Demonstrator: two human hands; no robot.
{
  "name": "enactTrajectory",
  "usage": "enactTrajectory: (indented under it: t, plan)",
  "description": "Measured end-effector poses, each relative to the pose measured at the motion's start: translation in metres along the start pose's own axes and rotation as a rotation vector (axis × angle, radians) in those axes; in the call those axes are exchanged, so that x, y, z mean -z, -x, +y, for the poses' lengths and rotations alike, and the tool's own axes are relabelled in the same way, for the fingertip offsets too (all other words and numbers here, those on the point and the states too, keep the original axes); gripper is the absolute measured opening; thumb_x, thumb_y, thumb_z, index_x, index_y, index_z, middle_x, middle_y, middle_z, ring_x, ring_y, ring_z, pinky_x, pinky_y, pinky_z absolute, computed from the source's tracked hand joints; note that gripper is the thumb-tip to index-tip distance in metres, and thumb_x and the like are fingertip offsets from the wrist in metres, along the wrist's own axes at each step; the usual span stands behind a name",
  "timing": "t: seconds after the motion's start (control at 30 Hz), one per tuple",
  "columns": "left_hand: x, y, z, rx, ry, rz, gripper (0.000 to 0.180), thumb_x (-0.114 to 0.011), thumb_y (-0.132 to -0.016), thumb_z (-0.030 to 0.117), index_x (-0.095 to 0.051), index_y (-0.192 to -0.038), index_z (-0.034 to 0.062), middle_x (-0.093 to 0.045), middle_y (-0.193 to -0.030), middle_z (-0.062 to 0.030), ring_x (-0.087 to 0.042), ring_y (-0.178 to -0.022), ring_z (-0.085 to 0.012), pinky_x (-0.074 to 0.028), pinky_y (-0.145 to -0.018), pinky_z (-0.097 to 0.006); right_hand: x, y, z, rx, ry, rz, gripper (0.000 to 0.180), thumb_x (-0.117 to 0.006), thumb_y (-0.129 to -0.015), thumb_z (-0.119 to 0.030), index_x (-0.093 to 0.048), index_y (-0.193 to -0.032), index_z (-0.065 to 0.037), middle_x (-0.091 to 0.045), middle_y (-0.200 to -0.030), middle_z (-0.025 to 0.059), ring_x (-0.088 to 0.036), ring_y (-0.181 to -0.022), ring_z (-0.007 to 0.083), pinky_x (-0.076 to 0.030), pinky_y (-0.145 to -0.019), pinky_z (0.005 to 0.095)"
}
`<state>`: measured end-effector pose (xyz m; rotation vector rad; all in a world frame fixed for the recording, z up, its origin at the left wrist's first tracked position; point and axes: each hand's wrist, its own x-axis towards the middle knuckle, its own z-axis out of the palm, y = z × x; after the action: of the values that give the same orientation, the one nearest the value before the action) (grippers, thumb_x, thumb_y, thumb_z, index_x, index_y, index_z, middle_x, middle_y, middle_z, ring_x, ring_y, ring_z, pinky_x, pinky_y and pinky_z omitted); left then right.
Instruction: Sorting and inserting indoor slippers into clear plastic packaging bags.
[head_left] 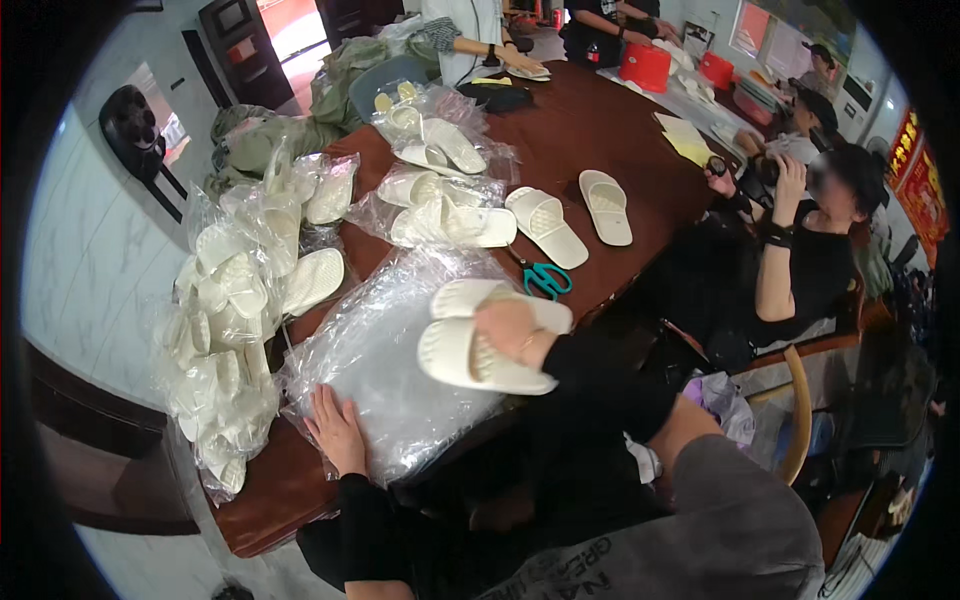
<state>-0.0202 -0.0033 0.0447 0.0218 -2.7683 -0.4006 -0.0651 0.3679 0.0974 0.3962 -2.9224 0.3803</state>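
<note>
The person's right hand (pixel 508 328) is clamped around a pair of cream slippers (pixel 478 345), the fingers wrapped over the two of them held side by side, soles toward the camera, just above a pile of clear plastic bags (pixel 395 375) spread on the brown table (pixel 590 125). The left hand (pixel 336 430) lies flat on the near edge of that plastic, fingers stretched open and pressing the film down, gripping nothing. Beyond the right fingertips, a pair of teal-handled scissors (pixel 541 277) rests on the wood, and further out two loose slippers (pixel 575 217) lie sole-up, apart from each other. Off to the side of the left fingers, at the table's edge, stands a tall heap of bagged slippers (pixel 228 340), each clear bag holding a cream pair; some bags look loosely shut, though I cannot tell how they are sealed. Farther from both hands, toward the middle of the table, more filled bags (pixel 440 215) lie in a cluster, slippers showing through the film. At the far end sits a red box (pixel 645 67), its contents hidden from here. Another person (pixel 815 255) sits along the table's side, hands raised near the face.
</note>
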Motion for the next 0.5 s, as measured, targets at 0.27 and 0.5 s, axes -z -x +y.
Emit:
enactTrajectory:
  t: [0.27, 0.5]
  plan:
    - [-0.002, -0.012, 0.003, 0.009, -0.031, -0.02, 0.055, -0.055, -0.105, 0.029, -0.044, -0.154, 0.0073, -0.042, -0.163, -0.011, -0.033, -0.154, -0.0307, -0.019, -0.125, -0.058, 0.161, -0.065, 0.195, -0.272, 0.242, 0.274, 0.016, -0.065, -0.087, -0.019, -0.072, -0.099, -0.011, -0.074, -0.106, 0.0152, -0.07, -0.098, 0.0363, -0.056, -0.085, 0.0489]
    - [-0.01, -0.027, 0.014, 0.009, 0.017, -0.057, 0.055, -0.056, -0.104, 0.028, -0.043, -0.154, 0.0078, -0.041, -0.163, -0.0109, -0.031, -0.155, -0.0301, -0.017, -0.126, -0.058, 0.064, -0.133, 0.251, 0.128, 0.384, 0.359, 0.016, -0.059, -0.093, -0.017, -0.072, -0.096, -0.008, -0.071, -0.088, 0.0117, -0.071, -0.086, 0.0331, -0.058, -0.072, 0.0514]
